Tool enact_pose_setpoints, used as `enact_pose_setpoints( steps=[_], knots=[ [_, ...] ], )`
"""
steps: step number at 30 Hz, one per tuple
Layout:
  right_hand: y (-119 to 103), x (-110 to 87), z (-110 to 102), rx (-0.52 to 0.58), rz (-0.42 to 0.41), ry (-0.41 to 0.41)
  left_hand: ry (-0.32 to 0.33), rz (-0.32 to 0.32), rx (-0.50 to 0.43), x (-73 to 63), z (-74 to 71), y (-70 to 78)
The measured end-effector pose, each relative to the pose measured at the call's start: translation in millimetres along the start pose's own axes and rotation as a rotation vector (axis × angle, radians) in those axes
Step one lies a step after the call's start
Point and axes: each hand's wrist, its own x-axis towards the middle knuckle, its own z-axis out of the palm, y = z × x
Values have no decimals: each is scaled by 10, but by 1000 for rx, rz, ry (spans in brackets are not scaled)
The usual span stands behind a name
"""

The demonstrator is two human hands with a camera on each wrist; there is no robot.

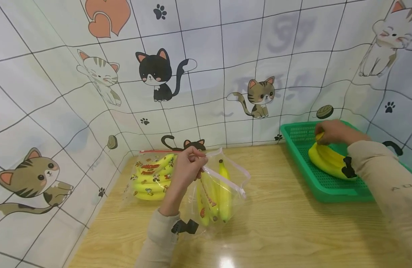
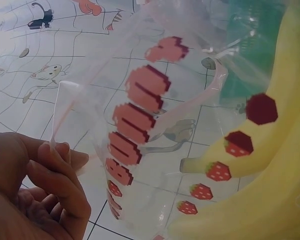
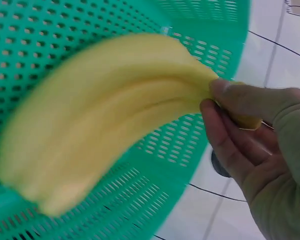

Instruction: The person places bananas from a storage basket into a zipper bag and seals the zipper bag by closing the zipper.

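Observation:
My left hand [image 1: 188, 165] pinches the rim of a clear zip bag [image 1: 237, 173] with a pale pink seal, holding its mouth partly spread. Several yellow bananas [image 1: 225, 197] stand inside that bag; in the left wrist view, red lettering and strawberry prints [image 2: 218, 171] show on the plastic. At the right, my right hand [image 1: 333, 133] grips the stem end of a bunch of bananas [image 3: 105, 107]. This bunch is over the green basket [image 1: 313, 186], tilted with its stem end up; whether it still touches the basket floor I cannot tell.
Behind my left hand lies another printed zip bag with a red seal [image 1: 146, 151], with bananas [image 1: 149, 188] in it. A wooden table [image 1: 269, 230] carries everything. Cloth with cat drawings [image 1: 206, 85] hangs at the back and sides.

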Motion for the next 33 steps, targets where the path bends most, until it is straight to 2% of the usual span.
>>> enact_pose_setpoints(
  steps=[8, 14, 16, 27, 33],
  knots=[
    [-103, -78, -199, -67, 17, 12, 8, 6, -2, 14, -13, -8],
    [-227, -120, -383, -265, -3, 121, 1, -7, -3, 14, -14, -23],
    [-293, -129, -457, -281, -8, 159, -1, -7, -8, 10, -16, -22],
    [-859, -303, -856, -217, -77, 494, -4, 12, -35, -6, -28, -5],
    [-1291, -448, -963, -172, -171, 676, -11, 16, -37, -8, -30, -6]
  ],
)
